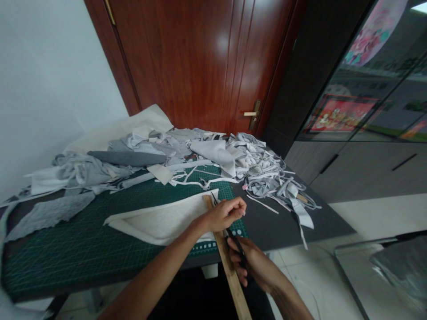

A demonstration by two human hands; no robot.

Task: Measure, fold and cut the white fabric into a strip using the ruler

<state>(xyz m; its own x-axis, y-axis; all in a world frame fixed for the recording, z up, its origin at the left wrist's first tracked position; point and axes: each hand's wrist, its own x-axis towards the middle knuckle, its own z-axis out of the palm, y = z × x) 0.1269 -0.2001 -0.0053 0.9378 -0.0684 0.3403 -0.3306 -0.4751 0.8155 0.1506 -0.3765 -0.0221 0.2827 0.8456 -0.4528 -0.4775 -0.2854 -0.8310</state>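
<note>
The right hand (251, 262) is closed around black scissors (237, 245), their blades partly hidden behind it. The left hand (225, 214), fingers curled, presses on a wooden strip (208, 202) laid along pale fabric (163, 222), on a green cutting mat (83, 249) at lower centre, its markings too small to read. Grey fabric scraps (260, 171) heap across the bench (333, 226) above.
</note>
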